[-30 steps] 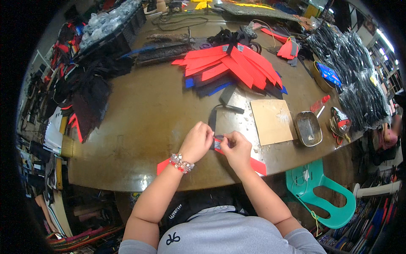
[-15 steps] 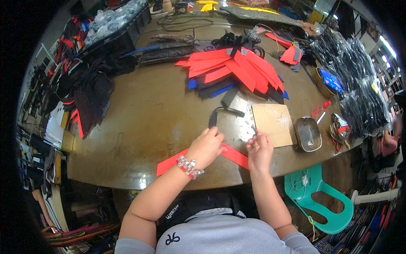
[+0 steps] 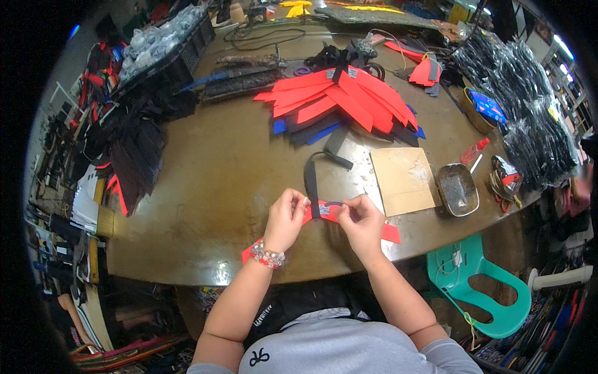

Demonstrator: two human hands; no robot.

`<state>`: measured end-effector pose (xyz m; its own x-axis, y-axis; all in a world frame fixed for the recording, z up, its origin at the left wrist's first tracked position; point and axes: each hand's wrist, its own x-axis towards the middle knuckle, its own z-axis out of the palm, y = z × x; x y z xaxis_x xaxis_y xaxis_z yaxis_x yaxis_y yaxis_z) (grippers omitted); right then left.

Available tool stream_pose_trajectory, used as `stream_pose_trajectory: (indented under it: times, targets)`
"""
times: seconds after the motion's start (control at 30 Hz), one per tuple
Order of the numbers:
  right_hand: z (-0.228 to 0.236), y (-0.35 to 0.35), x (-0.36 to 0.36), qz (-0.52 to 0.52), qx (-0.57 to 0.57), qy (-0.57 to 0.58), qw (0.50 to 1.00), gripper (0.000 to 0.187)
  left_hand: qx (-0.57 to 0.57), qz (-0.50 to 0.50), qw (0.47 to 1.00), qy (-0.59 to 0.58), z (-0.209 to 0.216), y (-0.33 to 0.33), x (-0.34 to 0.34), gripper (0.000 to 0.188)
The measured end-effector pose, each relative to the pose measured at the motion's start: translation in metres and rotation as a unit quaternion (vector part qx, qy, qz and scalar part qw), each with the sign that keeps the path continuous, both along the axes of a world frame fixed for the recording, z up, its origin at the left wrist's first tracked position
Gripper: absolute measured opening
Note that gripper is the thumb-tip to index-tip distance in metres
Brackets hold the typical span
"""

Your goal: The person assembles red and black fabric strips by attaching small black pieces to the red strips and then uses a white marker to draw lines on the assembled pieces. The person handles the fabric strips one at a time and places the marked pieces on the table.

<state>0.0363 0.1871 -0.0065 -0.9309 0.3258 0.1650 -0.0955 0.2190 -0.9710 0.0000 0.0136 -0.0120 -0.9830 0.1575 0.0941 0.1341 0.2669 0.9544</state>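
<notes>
A red strap (image 3: pixel 391 234) lies bent across the near side of the table, with a grey printed label (image 3: pixel 324 210) at its middle. A black strap (image 3: pixel 311 181) crosses it beside the label and curls away toward the far side. My left hand (image 3: pixel 288 221), with a bead bracelet on the wrist, is closed on the red strap left of the black strap. Just right of the label, the thumb and fingers of my right hand (image 3: pixel 361 225) pinch a thin dark strip (image 3: pixel 332 203). My fingers partly hide the red strap.
Beyond my hands lies a fanned pile of red straps (image 3: pixel 355 103). To the right are a tan board (image 3: pixel 402 181), a metal tray (image 3: pixel 458 190) and a red-capped bottle (image 3: pixel 474 151). Black straps (image 3: pixel 128 156) hang at the left edge; a green chair (image 3: pixel 486 287) stands below right.
My hands have shifted along the red strap, and the label and black strap crossing now show between them. My right hand has come left, away from the board, to the label.
</notes>
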Motion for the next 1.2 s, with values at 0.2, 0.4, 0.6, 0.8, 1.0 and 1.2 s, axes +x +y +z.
stream_pose_trajectory:
  times: [0.2, 0.4, 0.6, 0.8, 1.0, 1.2]
  targets:
    - [-0.008, -0.004, -0.006, 0.022, 0.042, -0.003, 0.999, 0.011, -0.041, 0.011, 0.997, 0.057, -0.003, 0.002, 0.001, 0.008]
    - [-0.009, 0.0, -0.001, 0.039, 0.116, -0.006, 0.992, 0.01, -0.029, 0.036, 0.998, 0.044, -0.011, -0.001, -0.002, 0.007]
    - [-0.004, 0.001, -0.012, 0.032, -0.11, -0.046, 0.992, 0.008, 0.18, 0.063, 0.98, -0.061, -0.012, -0.005, -0.011, 0.009]
    - [-0.008, -0.009, -0.013, 0.006, -0.032, -0.017, 0.999, 0.011, 0.214, 0.062, 0.973, -0.054, -0.014, -0.005, -0.01, 0.01]
    - [-0.004, -0.011, -0.016, -0.007, 0.106, 0.017, 0.994, 0.008, 0.3, 0.042, 0.951, -0.057, -0.009, -0.006, -0.009, 0.009]
    - [0.003, 0.001, -0.017, 0.018, -0.247, -0.017, 0.969, 0.006, 0.454, 0.05, 0.883, -0.11, -0.004, -0.007, -0.006, 0.008]
